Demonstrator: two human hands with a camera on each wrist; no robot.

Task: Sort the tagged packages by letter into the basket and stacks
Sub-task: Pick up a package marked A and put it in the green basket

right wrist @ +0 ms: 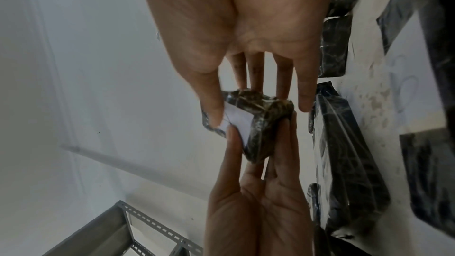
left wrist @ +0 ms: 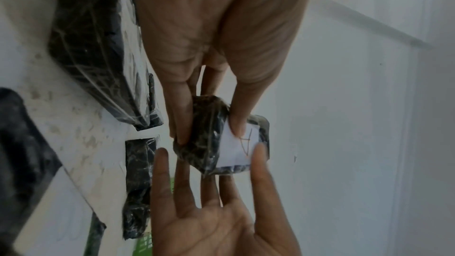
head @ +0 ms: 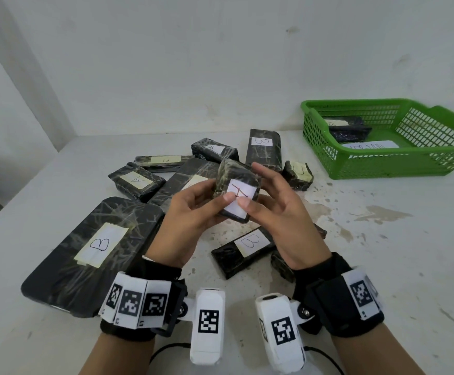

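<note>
A small black wrapped package (head: 234, 174) with a white tag marked A is held above the middle of the table. My left hand (head: 209, 198) grips its left side, thumb on the tag and fingers behind. From the right, my right hand (head: 261, 190) pinches it, thumb on the tag's lower edge. The left wrist view shows the package (left wrist: 204, 143) between my left hand (left wrist: 209, 129) and the right hand (left wrist: 216, 211). The right wrist view shows the package (right wrist: 265, 129) under my right hand (right wrist: 246, 104). A green basket (head: 382, 163) stands at the back right.
Loose tagged packages lie around: a large B package (head: 93, 253) at the near left, a B package (head: 247, 250) under my right hand, an A package (head: 136, 181), a tall B package (head: 265, 147), a C package (head: 298, 171). The basket holds dark packages and a paper sheet.
</note>
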